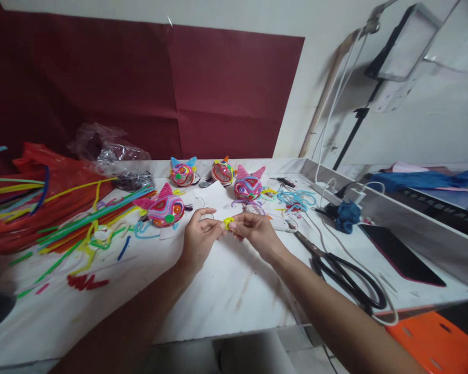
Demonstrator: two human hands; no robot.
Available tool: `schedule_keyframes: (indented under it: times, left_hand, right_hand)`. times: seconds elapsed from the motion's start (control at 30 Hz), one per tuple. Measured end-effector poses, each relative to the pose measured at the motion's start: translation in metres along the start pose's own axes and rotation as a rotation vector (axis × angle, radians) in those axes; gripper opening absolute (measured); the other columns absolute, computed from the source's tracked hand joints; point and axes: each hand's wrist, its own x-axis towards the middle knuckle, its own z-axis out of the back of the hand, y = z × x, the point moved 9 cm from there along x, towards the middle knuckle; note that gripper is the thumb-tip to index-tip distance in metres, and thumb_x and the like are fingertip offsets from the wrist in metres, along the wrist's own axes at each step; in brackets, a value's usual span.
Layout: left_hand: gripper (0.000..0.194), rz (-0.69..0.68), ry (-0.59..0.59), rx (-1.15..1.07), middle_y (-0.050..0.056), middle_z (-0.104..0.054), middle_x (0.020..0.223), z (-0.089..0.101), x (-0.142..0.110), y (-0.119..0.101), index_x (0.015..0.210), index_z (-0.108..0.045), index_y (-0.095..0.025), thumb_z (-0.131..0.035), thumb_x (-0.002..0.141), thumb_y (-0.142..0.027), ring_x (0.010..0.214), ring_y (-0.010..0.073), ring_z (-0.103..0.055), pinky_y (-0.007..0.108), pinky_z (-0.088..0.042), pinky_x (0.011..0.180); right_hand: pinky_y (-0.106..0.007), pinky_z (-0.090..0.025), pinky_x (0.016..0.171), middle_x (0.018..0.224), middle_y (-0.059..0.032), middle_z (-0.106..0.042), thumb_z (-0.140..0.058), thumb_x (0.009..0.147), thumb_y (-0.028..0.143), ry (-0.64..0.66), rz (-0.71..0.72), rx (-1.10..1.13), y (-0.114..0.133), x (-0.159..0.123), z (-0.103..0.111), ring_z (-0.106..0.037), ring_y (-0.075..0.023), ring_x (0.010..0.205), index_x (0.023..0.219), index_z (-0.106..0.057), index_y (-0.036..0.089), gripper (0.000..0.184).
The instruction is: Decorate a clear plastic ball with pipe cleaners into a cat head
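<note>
Between my two hands, over the middle of the white table, is a small curled yellow pipe cleaner (228, 223). The fingertips of my left hand (201, 235) pinch its left side. From the right, the thumb and fingers of my right hand (257, 232) close on it too. Just beyond my left hand lies a striped pink cat head (166, 210) with pink ears. Farther back are a blue-eared cat head (182, 172), an orange-eared one (223, 172) and another pink-eared one (248, 184). A sheet of white paper (212, 197) lies behind my hands.
Loose coloured pipe cleaners (89, 218) and a red plastic bag (68, 176) cover the left side. Large black scissors (339, 267) rest beside my right forearm, with a phone (401, 254) farther right. White cables (359, 265) cross there. A low ledge (398, 208) edges the table.
</note>
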Motion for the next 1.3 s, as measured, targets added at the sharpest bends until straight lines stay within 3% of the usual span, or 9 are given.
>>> schedule_keyframes:
  times: [0.27, 0.5, 0.7, 0.97, 1.3]
  left_hand:
    - [0.051, 0.014, -0.028, -0.033, -0.004, -0.073, 0.062, 0.003, -0.002, 0.005, 0.104, -0.053, -0.021, -0.08, 0.061, -0.03, 0.053, 0.0155, -0.066, 0.027, -0.051, 0.058]
    - [0.036, 0.025, 0.033, 0.028, 0.004, -0.074, 0.065, 0.0, 0.003, 0.009, 0.089, -0.071, -0.016, -0.082, 0.062, -0.037, 0.062, 0.0198, -0.07, 0.029, -0.053, 0.057]
    - [0.031, -0.009, 0.017, 0.055, 0.005, -0.076, 0.067, 0.001, 0.002, 0.009, 0.085, -0.077, -0.015, -0.081, 0.063, -0.036, 0.063, 0.0205, -0.073, 0.028, -0.055, 0.056]
    - [0.027, -0.057, 0.031, 0.115, 0.007, -0.078, 0.07, 0.001, 0.001, 0.007, 0.085, -0.082, -0.016, -0.079, 0.067, -0.036, 0.065, 0.0225, -0.075, 0.03, -0.057, 0.057]
    - [0.019, -0.055, 0.013, 0.143, 0.005, -0.073, 0.059, 0.001, -0.001, 0.007, 0.073, -0.076, -0.018, -0.077, 0.066, -0.036, 0.056, 0.0212, -0.071, 0.029, -0.055, 0.051]
  right_hand:
    - [-0.024, -0.041, 0.05, 0.054, 0.003, -0.063, -0.085, 0.065, 0.05, -0.038, 0.098, -0.125, 0.002, 0.0, 0.001, -0.051, -0.0114, 0.047, 0.065, -0.065, 0.02, 0.036]
    - [-0.025, -0.042, 0.049, 0.056, 0.0018, -0.063, -0.081, 0.073, 0.054, 0.001, 0.145, -0.226, 0.004, 0.001, 0.004, -0.054, -0.0128, 0.049, 0.069, -0.068, 0.019, 0.038]
    - [-0.028, -0.05, 0.057, 0.07, -0.0032, -0.075, -0.074, 0.081, 0.038, -0.101, 0.352, -0.362, 0.019, -0.011, 0.01, -0.066, -0.018, 0.058, 0.1, -0.079, 0.021, 0.026]
    - [-0.03, -0.051, 0.062, 0.077, -0.0076, -0.079, -0.063, 0.093, 0.03, -0.086, 0.571, -0.608, 0.036, -0.021, -0.003, -0.07, -0.0216, 0.064, 0.085, -0.083, 0.025, 0.022]
    - [-0.026, -0.045, 0.063, 0.078, -0.008, -0.076, -0.056, 0.094, 0.013, -0.058, 0.599, -0.946, 0.037, -0.024, -0.015, -0.067, -0.0188, 0.066, 0.088, -0.077, 0.02, 0.023]
